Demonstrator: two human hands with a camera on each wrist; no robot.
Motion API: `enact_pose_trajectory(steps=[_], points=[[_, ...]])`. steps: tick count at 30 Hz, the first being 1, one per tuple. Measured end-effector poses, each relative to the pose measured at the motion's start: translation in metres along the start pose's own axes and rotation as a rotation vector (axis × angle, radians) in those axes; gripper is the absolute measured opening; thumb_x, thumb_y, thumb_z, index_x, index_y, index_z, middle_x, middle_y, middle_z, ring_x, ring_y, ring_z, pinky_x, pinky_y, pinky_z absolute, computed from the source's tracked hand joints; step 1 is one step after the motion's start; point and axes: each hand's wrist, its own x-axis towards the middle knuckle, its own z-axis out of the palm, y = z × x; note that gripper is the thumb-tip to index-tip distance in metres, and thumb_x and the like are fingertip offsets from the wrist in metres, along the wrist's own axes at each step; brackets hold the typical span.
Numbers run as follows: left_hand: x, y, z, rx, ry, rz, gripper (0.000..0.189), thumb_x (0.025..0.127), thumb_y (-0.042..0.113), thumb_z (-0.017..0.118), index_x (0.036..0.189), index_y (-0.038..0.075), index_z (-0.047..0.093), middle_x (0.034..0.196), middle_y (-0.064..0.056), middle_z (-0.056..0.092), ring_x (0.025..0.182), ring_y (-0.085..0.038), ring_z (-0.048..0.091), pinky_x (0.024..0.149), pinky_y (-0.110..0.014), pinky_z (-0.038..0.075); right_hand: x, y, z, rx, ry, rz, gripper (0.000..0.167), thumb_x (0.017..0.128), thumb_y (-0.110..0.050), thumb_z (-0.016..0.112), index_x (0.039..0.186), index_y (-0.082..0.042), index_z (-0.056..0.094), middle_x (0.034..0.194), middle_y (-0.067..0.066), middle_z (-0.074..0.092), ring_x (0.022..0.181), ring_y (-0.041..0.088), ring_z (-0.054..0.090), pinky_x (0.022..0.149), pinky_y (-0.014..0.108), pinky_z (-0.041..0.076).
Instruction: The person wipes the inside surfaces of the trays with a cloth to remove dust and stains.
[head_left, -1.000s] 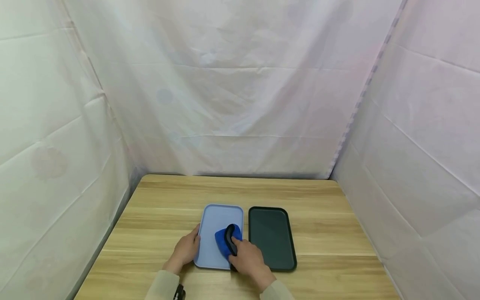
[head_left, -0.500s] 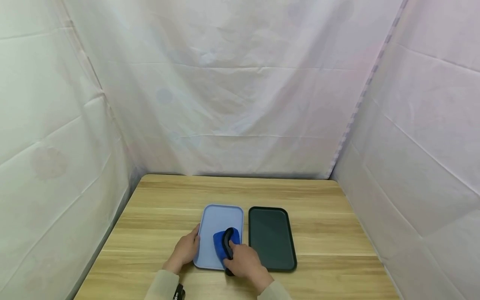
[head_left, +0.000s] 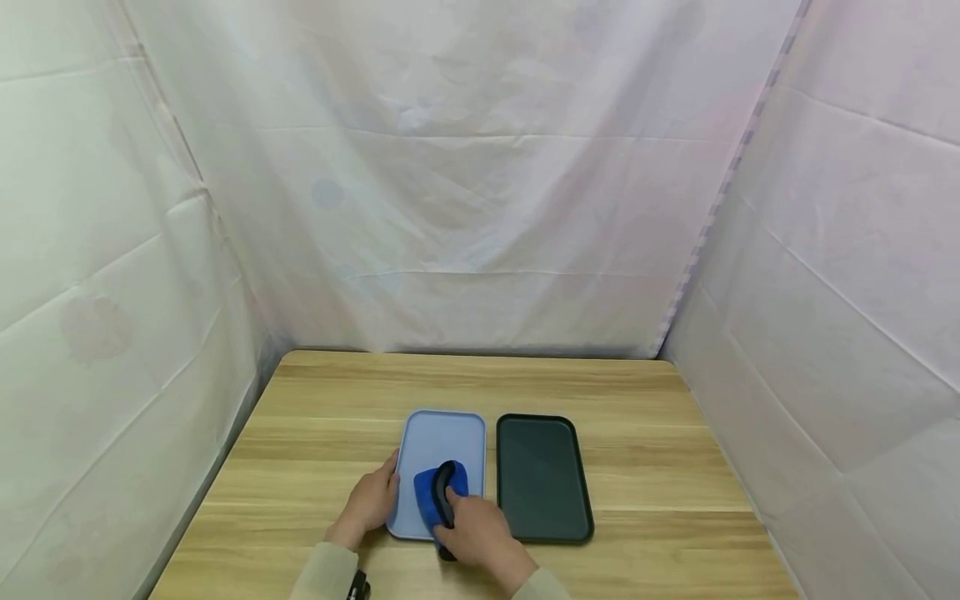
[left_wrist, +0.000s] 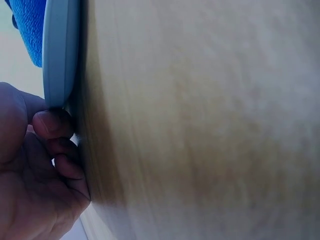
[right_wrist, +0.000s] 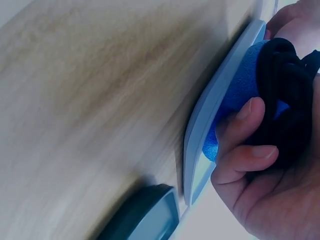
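Note:
In the head view a light blue tray [head_left: 442, 437] lies on the table, with my left hand [head_left: 371, 500] holding its left edge. The left wrist view shows those fingertips [left_wrist: 47, 122] bent against the tray's rim. My right hand [head_left: 476, 529] grips the curved black handle of a cleaning brush with a fuzzy blue pad [head_left: 425, 492]. The pad rests on the lower part of the tray. From the right wrist view, the fingers curl round the handle [right_wrist: 272, 70] close above the blue pad [right_wrist: 240, 85]; part of the handle is hidden by the hand.
A dark green tray [head_left: 543, 479] lies just right of the light blue one, a narrow gap between them. Both are on a wood-grain table [head_left: 675, 475]. White curtains [head_left: 480, 208] stand behind it and at both sides.
My right hand has drawn the cleaning brush leftward and toward the tray's near edge. The left hand and both trays have stayed in place.

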Motion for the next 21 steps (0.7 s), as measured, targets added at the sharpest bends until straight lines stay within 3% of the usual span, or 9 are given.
enact_pose_trajectory(steps=[5, 13, 21], points=[[0.001, -0.002, 0.002, 0.005, 0.007, 0.011, 0.049, 0.108, 0.013, 0.048, 0.154, -0.003, 0.044, 0.138, -0.031, 0.062, 0.123, -0.045, 0.065, 0.102, -0.059, 0.051, 0.003, -0.006, 0.004, -0.037, 0.005, -0.027, 0.071, 0.094, -0.053, 0.069, 0.149, -0.008, 0.056, 0.112, 0.015, 0.078, 0.089, 0.027, 0.075, 0.072, 0.040, 0.059], [0.003, -0.005, 0.002, 0.020, 0.000, 0.015, 0.049, 0.108, 0.013, 0.047, 0.155, -0.002, 0.043, 0.137, -0.030, 0.063, 0.120, -0.044, 0.067, 0.100, -0.059, 0.051, 0.006, -0.018, 0.011, -0.048, -0.005, -0.036, 0.075, 0.098, -0.054, 0.062, 0.151, -0.002, 0.052, 0.120, 0.018, 0.075, 0.098, 0.030, 0.074, 0.080, 0.041, 0.060], [0.003, -0.004, 0.000, 0.020, -0.015, 0.006, 0.050, 0.108, 0.013, 0.047, 0.155, -0.003, 0.042, 0.133, -0.030, 0.066, 0.097, -0.030, 0.071, 0.091, -0.054, 0.054, 0.011, -0.033, 0.019, -0.092, 0.022, -0.008, 0.076, 0.099, -0.057, 0.059, 0.152, -0.003, 0.051, 0.124, 0.019, 0.073, 0.101, 0.034, 0.073, 0.080, 0.044, 0.059]])
